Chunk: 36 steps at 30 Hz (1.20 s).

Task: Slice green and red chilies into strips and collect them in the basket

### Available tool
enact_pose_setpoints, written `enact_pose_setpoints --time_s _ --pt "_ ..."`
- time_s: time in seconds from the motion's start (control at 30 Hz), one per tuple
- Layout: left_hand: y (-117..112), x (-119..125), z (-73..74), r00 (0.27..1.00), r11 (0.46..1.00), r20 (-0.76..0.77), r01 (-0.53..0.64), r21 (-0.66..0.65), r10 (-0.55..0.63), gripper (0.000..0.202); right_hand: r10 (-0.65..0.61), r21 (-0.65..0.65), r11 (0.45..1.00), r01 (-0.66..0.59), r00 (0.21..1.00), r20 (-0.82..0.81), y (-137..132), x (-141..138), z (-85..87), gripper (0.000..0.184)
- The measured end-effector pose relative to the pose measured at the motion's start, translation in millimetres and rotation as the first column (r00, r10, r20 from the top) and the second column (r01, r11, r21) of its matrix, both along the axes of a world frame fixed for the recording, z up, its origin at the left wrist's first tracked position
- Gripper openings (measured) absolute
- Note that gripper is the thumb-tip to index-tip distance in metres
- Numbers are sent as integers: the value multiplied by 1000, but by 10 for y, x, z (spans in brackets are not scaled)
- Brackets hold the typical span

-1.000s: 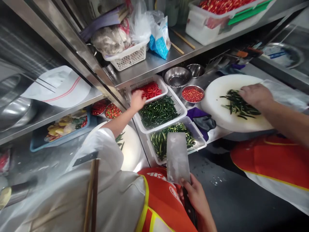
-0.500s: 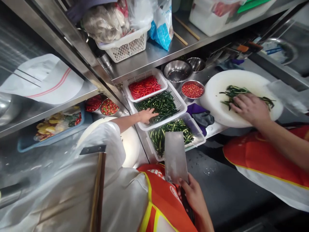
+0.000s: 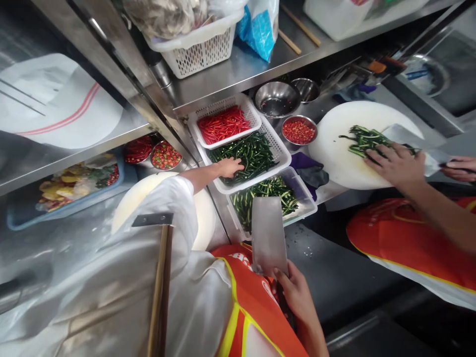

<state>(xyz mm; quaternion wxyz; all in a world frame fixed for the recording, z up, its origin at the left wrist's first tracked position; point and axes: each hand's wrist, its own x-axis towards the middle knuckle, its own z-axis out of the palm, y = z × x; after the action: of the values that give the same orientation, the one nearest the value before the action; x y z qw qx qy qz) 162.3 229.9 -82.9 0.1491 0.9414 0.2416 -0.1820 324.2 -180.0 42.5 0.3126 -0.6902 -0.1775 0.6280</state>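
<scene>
My left hand [image 3: 229,167] reaches from a white sleeve into a white basket [image 3: 281,157] of green chilies [image 3: 256,151], fingers curled down onto a bunch of them. Close to my orange apron, my right hand [image 3: 297,292] grips the handle of a cleaver [image 3: 268,235], whose blade points up over a clear tub [image 3: 309,208] of more green chilies. A smaller basket of red chilies [image 3: 223,124] sits just beyond my left hand. Under my left arm lies a round white cutting board [image 3: 204,218].
At right a co-worker in an orange apron holds green chilies with one hand [image 3: 396,161] on another round white board [image 3: 334,148], a cleaver [image 3: 409,139] beside it. A bowl of chopped red chili [image 3: 298,131] and steel bowls [image 3: 277,99] stand behind. A shelf above carries a white basket [image 3: 201,44].
My left hand has come back from the red chilies to the green chilies and settled onto them. The cleaver in my right hand has stayed put. The co-worker's hand slid right and a cleaver came in.
</scene>
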Motion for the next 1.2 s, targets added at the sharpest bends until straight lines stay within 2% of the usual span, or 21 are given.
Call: enact_pose_setpoints --time_s 0.13,0.23,0.33,0.43,0.57,0.7,0.8,0.9,1.0,1.07,1.1,1.13,1.17,1.2 --pt "24 -38 153 996 1000 81 -25 18 23 49 8 -22 1000 -7 1000 13 -23 -45 37 32" --pt "14 -140 373 970 993 229 -100 55 85 45 21 -20 1000 -20 1000 20 -42 -77 19 34" --pt "1 -229 593 904 981 404 -182 69 140 43 39 -3 999 -39 998 41 -50 -113 5 36" --pt "-28 -240 739 891 987 440 -152 54 113 43 50 -9 999 -49 997 51 -41 -174 36 36" --pt "-51 -141 849 923 999 384 -30 12 23 41 44 -21 999 -43 995 84 -29 -302 112 41" --pt "81 -22 924 865 998 499 -57 -4 51 43 67 -28 998 -65 993 102 -58 -434 116 40" --pt "257 -16 924 856 999 515 -16 -37 32 46 82 -18 997 -80 991 103 -92 -490 62 39" --pt "355 -223 920 858 994 510 -4 -112 61 51 112 -1 994 -113 991 69 -90 -494 8 40" --pt "236 -792 1008 818 965 519 -162 -206 248 49 183 27 983 -184 983 25 -12 -450 -25 39" --pt "-13 -1360 1138 726 884 505 -380 -271 467 46 235 42 971 -235 972 3 84 -403 -43 38" --pt "-194 -1672 1218 644 808 491 -503 -305 586 45 263 46 964 -263 965 -4 144 -376 -56 36" --pt "-410 -1983 1300 536 704 470 -623 -342 702 43 295 53 954 -295 955 -7 210 -348 -73 35" --pt "-656 -2277 1377 403 574 441 -724 -383 802 42 334 67 941 -333 943 -8 283 -322 -97 34" --pt "-924 -2542 1442 240 416 403 -800 -433 883 41 380 86 922 -378 925 -9 360 -300 -128 33"
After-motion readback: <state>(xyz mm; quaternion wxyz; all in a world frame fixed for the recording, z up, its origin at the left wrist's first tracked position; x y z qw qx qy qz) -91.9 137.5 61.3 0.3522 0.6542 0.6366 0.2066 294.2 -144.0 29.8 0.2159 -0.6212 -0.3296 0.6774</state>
